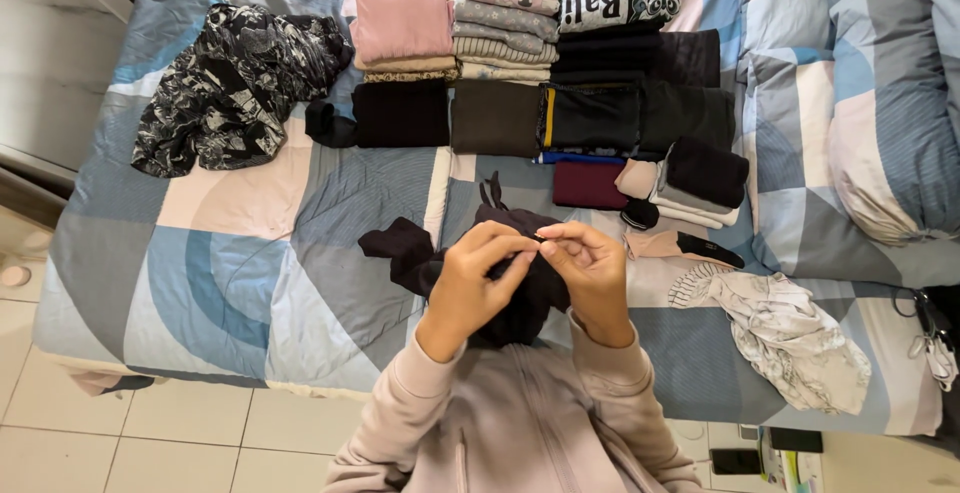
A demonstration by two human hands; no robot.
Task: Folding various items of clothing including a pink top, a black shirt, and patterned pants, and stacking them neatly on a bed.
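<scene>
Nearest the lens are the person's own pale pink sleeves [520, 423], rising from the bottom edge and hiding the near rim of the bed. Just beyond them the left hand [472, 283] and right hand [592, 271] meet, fingertips almost touching. Both are curled nearly shut, pinching a small bit of a black garment [520, 298] between thumb and forefinger, probably so that an edge or seam can be found. The garment hangs bunched under and behind the hands, one part trailing off to the left of the left hand and a knotted-looking end poking up just past the fingers. What kind of garment it is cannot be told; the hands cover its middle.

To the right of the right hand, lying loose on the patchwork bedcover [240, 253], are a beige and black sock [680, 246] and, further right, a crumpled white patterned cloth [790, 338]. Beyond the hands lie small folded pieces, among them a maroon one [588, 184]. Further still, folded dark garments [560, 118] lie edge to edge in a row, with neat stacks behind: a pink-topped pile [403, 28] and a striped grey pile [505, 28]. Far off to the left of the left hand lies an unfolded black-and-white printed garment [235, 83]. The topmost stacks are cut off by the frame, and the right bed edge is hard to read.
</scene>
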